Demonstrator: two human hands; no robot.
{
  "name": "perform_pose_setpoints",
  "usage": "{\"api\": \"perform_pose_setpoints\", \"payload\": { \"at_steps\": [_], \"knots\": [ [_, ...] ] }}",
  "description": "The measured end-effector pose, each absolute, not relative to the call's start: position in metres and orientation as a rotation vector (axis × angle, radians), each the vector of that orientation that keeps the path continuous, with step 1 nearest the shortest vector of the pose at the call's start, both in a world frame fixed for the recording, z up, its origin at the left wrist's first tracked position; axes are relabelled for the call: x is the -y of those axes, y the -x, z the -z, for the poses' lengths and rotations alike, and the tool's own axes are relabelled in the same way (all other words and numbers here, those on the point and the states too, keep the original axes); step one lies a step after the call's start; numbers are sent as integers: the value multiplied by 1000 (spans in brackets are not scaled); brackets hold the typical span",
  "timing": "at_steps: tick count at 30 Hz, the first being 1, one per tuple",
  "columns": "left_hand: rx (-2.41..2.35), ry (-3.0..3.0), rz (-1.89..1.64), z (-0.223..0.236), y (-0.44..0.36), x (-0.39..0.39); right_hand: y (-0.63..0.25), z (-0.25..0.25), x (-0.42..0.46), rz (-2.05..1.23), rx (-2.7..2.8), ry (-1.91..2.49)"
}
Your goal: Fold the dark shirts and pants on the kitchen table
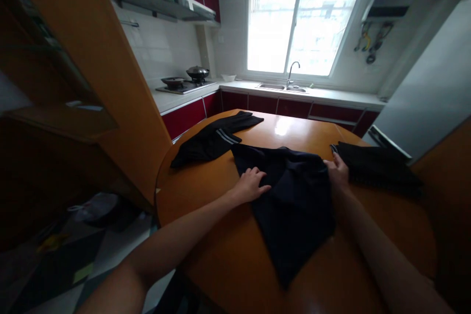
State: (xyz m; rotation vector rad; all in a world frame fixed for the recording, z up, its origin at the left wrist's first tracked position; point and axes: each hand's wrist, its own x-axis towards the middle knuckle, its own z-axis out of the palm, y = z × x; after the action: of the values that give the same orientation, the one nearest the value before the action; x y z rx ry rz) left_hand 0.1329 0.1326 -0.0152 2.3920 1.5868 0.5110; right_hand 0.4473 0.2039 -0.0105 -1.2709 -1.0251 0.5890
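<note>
A dark navy garment (294, 201) lies partly spread on the wooden table, its lower end narrowing to a point toward me. My left hand (252, 185) rests on its left part with fingers apart and slightly bent. At the upper right edge, my right hand (337, 172) is closed on the cloth; its fingertips are partly hidden. Just beyond that hand sits a folded black garment (379, 167). To the left, a black garment with white stripes (209, 142) lies loosely, touching or close to the navy one's upper corner.
The oval wooden table (206, 201) fills the foreground. Behind it runs a counter with a sink (272, 87) and a stove holding a lidded wok (197, 72). A wooden cabinet (110, 83) stands at left, a pale refrigerator (427, 83) at right. A bag (97, 206) is low at left.
</note>
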Motion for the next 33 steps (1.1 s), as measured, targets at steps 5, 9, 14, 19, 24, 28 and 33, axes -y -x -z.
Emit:
{"api": "perform_pose_setpoints", "payload": {
  "at_steps": [5, 9, 14, 19, 24, 28, 33],
  "knots": [
    [-1375, -2529, -542, 26, -154, -116, -394, 7, -148, -126, 1896, 1370],
    [-1344, -2535, -540, 27, -159, -119, -361, 15, -129, -313, 2191, 1433],
    [-1414, -2501, -460, 23, -153, -138, -407, 9, -159, -396, 2046, 1485],
    [-1414, -2547, -427, 20, -152, -141, -455, -8, -171, 146, 1695, 1863],
    [-1425, -2557, -483, 15, -149, -138, -411, -6, -149, 19, 1877, 1684],
    [-1371, -2297, -779, 14, -150, -142, -374, 9, -138, -391, 2043, 1712],
    [-1300, -1734, -1050, 16, -150, -150, -345, -5, -105, -614, 2164, 1110]
  ]
}}
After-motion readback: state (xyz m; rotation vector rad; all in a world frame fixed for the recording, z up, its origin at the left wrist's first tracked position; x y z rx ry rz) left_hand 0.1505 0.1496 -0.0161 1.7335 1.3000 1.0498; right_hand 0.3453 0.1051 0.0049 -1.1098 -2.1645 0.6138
